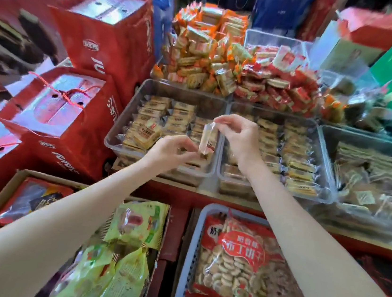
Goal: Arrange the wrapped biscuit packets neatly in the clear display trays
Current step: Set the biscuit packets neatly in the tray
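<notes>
A crowded shop surface carries clear trays among red gift boxes. One wrapped packet hangs upright above the seam between the left tray and the middle tray, pinched at its top by the right hand and at its lower end by the left hand, fingers of both clamped on the wrapper. Slippery film could slide free, likely dropping it crooked onto the rows at 9 o'clock or between trays. The loose heap at 12 o'clock could spill forward.
</notes>
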Motion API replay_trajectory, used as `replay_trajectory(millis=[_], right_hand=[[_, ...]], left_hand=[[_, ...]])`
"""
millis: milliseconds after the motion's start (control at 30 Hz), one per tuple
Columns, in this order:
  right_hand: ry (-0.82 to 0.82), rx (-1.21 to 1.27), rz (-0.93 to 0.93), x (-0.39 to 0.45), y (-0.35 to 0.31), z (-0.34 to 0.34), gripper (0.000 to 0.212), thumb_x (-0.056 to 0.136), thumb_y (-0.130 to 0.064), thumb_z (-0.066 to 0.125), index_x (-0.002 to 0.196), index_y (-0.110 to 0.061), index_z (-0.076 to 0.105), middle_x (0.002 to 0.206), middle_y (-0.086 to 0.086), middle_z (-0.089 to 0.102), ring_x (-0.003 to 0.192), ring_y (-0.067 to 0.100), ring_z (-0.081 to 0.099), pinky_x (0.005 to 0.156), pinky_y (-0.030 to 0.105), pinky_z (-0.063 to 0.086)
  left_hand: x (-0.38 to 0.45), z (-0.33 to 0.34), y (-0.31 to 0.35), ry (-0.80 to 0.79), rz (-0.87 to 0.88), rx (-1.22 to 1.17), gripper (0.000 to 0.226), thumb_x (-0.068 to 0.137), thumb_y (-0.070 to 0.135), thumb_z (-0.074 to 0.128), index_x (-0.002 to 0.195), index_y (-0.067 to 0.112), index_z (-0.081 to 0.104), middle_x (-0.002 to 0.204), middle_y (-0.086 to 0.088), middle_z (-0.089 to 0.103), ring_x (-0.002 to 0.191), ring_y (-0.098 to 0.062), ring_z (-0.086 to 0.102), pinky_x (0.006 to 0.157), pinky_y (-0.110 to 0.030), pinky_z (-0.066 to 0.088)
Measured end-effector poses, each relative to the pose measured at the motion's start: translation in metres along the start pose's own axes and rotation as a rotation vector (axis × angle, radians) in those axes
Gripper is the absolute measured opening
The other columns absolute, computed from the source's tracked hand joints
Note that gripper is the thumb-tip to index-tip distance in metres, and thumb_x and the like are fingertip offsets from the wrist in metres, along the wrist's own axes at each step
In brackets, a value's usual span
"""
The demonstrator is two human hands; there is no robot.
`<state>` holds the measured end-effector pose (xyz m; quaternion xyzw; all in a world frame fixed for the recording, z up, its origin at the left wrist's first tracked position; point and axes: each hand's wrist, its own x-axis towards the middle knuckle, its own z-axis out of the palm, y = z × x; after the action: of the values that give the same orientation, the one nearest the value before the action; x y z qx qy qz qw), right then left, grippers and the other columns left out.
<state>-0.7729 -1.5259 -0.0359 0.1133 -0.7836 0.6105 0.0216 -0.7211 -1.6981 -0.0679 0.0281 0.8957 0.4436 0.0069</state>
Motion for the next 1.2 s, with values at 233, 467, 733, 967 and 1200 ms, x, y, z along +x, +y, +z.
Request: replay_trajectory(millis=[233,467,733,967,1200], right_hand=[[-0.014,0.276,0.15,0.037,-0.013,0.027,0.017,0.087,0.001,0.062,0.08,-0.013,0.068,0.084,0.011,0.07,0.083,0.026,0.068,0.081,0.037,0.058],[-0.545,0.062,0.224,0.051,-0.001,0.036,0.054,0.083,-0.021,0.072,0.128,-0.033,0.046,0.124,0.003,0.056,0.11,0.019,0.06,0.092,0.033,0.052],[-0.243,0.198,0.385,0.056,0.019,0.048,0.02,0.084,-0.024,0.069,0.093,-0.007,0.061,0.095,0.015,0.068,0.075,0.015,0.069,0.065,0.029,0.059],[-0.227,0.483,0.483,0.058,0.026,0.064,0.008,0.085,-0.007,0.066,0.092,-0.005,0.063,0.09,0.012,0.069,0.072,0.015,0.07,0.065,0.023,0.057],[-0.093,0.645,0.685,0.058,0.041,0.076,0.017,0.085,-0.006,0.066,0.098,0.003,0.06,0.091,0.012,0.07,0.074,0.016,0.071,0.065,0.021,0.057]], left_hand=[[0.038,-0.026,0.005,-0.042,-0.062,-0.083,0.067,0.073,0.017,0.078,0.13,0.028,0.043,0.1,0.014,0.059,0.093,-0.007,0.055,0.074,-0.013,0.041],[0.055,-0.039,-0.003,0.022,-0.103,0.14,0.049,0.076,0.024,0.076,0.12,0.019,0.058,0.097,0.003,0.062,0.089,-0.016,0.057,0.075,-0.024,0.043],[0.049,-0.054,-0.018,0.101,-0.237,-0.32,0.018,0.077,0.014,0.076,0.091,0.02,0.066,0.091,0.005,0.07,0.083,-0.009,0.068,0.071,-0.019,0.055],[0.039,-0.065,-0.035,0.148,-0.397,-0.611,0.025,0.085,0.021,0.067,0.108,0.013,0.065,0.092,0.0,0.072,0.075,-0.01,0.071,0.065,-0.017,0.056],[0.038,-0.064,-0.038,0.233,-0.359,-0.665,0.018,0.089,0.005,0.06,0.104,0.008,0.068,0.095,-0.008,0.072,0.083,-0.018,0.071,0.072,-0.021,0.057]])
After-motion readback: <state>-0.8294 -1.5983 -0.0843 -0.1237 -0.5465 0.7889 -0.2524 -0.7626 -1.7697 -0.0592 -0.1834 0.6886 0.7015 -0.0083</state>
